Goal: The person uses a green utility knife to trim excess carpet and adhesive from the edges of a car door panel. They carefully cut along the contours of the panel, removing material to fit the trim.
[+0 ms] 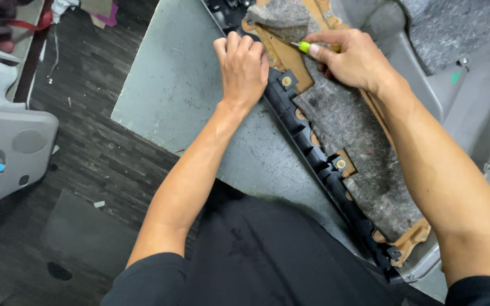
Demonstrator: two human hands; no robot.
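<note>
Grey desk (171,85) over dark plank floor (92,153) carries a trim panel (341,124) (grey felt on brown backing, black clip rail along its near edge), lying diagonally across the desk's right side. Left hand (244,67), fingers curled shut, presses on the rail's upper end. Right hand (354,58) pinches a yellow-green-handled tool (300,46), tip at the brown backing.
</note>
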